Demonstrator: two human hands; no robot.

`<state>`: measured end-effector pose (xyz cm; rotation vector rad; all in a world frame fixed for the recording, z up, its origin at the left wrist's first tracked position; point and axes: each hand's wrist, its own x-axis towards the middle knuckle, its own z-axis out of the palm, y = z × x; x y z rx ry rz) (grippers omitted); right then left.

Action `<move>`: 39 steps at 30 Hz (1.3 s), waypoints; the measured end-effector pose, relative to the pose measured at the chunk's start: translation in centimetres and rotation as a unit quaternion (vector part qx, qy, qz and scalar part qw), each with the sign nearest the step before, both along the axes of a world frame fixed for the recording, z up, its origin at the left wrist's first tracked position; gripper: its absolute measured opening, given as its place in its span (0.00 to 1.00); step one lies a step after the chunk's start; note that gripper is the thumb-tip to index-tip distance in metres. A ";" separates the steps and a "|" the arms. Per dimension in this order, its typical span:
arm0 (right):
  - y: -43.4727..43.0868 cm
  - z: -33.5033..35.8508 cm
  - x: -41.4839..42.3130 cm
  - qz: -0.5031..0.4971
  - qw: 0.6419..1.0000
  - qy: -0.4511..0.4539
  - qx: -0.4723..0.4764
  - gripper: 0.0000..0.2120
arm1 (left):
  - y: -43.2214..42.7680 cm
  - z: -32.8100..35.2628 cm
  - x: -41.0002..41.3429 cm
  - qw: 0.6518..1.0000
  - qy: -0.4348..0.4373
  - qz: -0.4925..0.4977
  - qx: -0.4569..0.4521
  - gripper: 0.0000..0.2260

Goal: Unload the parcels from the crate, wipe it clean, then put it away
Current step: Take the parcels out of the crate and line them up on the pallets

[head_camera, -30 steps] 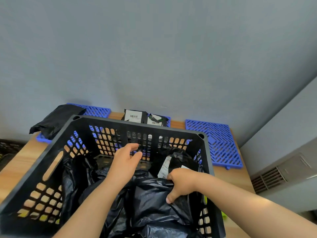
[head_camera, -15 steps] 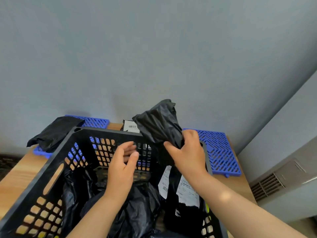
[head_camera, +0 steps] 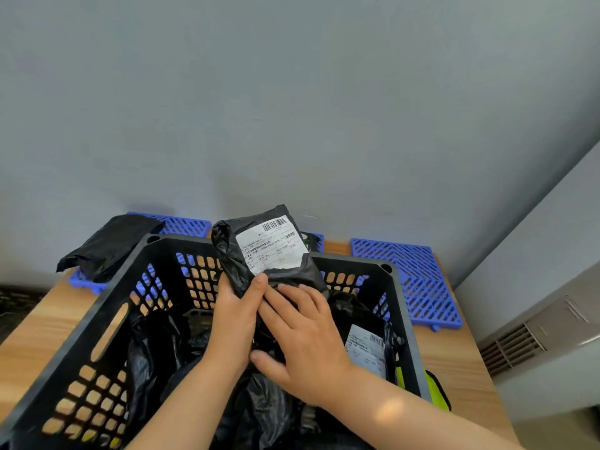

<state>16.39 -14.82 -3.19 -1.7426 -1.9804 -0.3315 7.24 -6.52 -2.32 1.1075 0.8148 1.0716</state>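
A black slotted crate (head_camera: 107, 319) stands on the wooden table (head_camera: 35, 332) in front of me. Several black plastic parcels lie inside it; one at the right shows a white label (head_camera: 367, 349). Above the crate's middle I hold a black parcel with a white barcode label (head_camera: 269, 251), label facing me. My left hand (head_camera: 235, 316) grips its lower left edge with the thumb on top. My right hand (head_camera: 302, 339) clasps its lower end from the right, fingers spread over the plastic.
Blue slotted mats lie along the wall: one at the back left (head_camera: 185, 224) with a black parcel (head_camera: 107, 248) on it, one at the back right (head_camera: 418, 280). A yellow-green object (head_camera: 435, 391) sits by the crate's right side. A grey vent unit (head_camera: 535, 339) stands right of the table.
The parcel lifted by my right hand has been turned so its white label faces me. My left hand has come up from inside the crate and taken hold of it too.
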 end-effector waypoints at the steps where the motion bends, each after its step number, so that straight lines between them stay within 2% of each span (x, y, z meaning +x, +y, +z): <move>1: -0.1 -0.2 0.1 0.004 1.000 -0.004 -0.002 0.31 | -0.1 0.1 -0.1 1.000 -0.001 0.000 0.001 0.15; 5: -0.4 -0.6 0.9 0.019 1.000 -0.005 0.006 0.28 | -0.2 0.3 -0.1 1.000 -0.003 0.000 -0.020 0.14; 10: -0.9 -0.7 2.6 -0.007 0.999 0.037 0.022 0.24 | -0.2 0.4 0.1 0.998 0.034 0.031 -0.033 0.14; 14: -1.3 -0.4 4.1 -0.080 0.987 0.119 0.067 0.16 | -0.6 1.2 0.3 0.996 0.075 0.046 -0.031 0.14; 17: -1.7 0.3 5.2 -0.152 0.963 0.215 0.051 0.19 | -1.1 1.6 0.7 0.992 0.109 0.057 -0.038 0.19; 20: -1.9 1.7 7.0 -0.132 0.920 0.367 -0.031 0.25 | -1.6 2.3 1.6 0.990 0.124 0.052 -0.052 0.20; 23: -1.8 2.7 9.1 -0.093 0.846 0.519 -0.084 0.25 | -2.3 3.3 3.4 0.990 0.130 0.030 -0.051 0.18; 25: -1.8 3.0 10.5 -0.080 0.815 0.569 -0.077 0.22 | -2.6 3.7 5.1 0.991 0.122 0.011 -0.052 0.15; 29: -1.3 3.2 13.7 -0.053 0.781 0.620 -0.052 0.16 | -2.2 4.0 9.1 0.992 0.107 -0.049 -0.041 0.10; 33: -0.7 3.0 17.9 -0.088 0.713 0.696 0.000 0.11 | -1.0 3.9 12.7 0.991 0.069 -0.106 -0.054 0.13; 37: 0.0 0.9 23.6 -0.169 0.666 0.722 0.077 0.14 | -0.4 3.0 15.3 0.979 0.162 -0.120 0.038 0.21; 38: 0.3 0.1 25.2 -0.196 0.655 0.724 0.095 0.16 | -0.2 2.8 15.8 0.964 0.213 -0.127 0.091 0.22; 39: 0.5 -0.6 26.6 -0.222 0.646 0.722 0.109 0.17 | -0.1 2.5 16.2 0.935 0.287 -0.134 0.157 0.24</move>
